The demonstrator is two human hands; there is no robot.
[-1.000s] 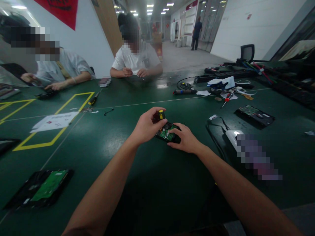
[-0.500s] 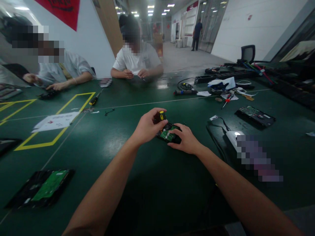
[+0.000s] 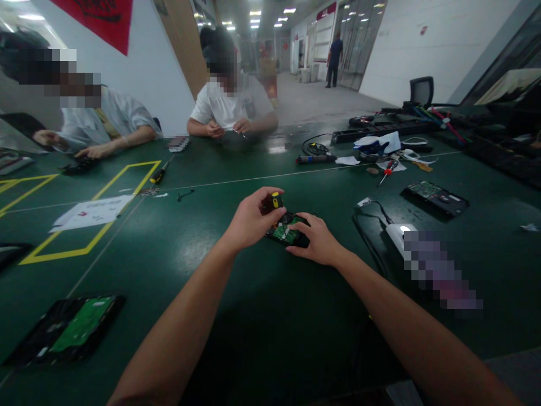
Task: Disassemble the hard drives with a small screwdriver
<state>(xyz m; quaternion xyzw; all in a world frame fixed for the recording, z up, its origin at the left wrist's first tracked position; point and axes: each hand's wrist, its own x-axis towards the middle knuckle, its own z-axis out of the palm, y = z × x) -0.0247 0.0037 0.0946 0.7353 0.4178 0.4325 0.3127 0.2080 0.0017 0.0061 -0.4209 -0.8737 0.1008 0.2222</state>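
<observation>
Tabletop (image 3: 177, 214) smooth, glossy green, pale glare left of centre. Sheet (image 3: 95, 212) at mid-left: matt white paper; bundle (image 3: 389, 142) at upper right: soft, cloth-like, creased. Tool handle (image 3: 276, 199) at centre looks plastic.

Red banner (image 3: 107, 25), white paper (image 3: 93, 212) over yellow lines (image 3: 54, 258), black chair (image 3: 421, 91)

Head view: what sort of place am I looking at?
Probably a shared electronics workshop or repair room: an opened device shows green circuitry, a red screwdriver lies on the table, and another device rests nearby with its green board exposed.
</observation>
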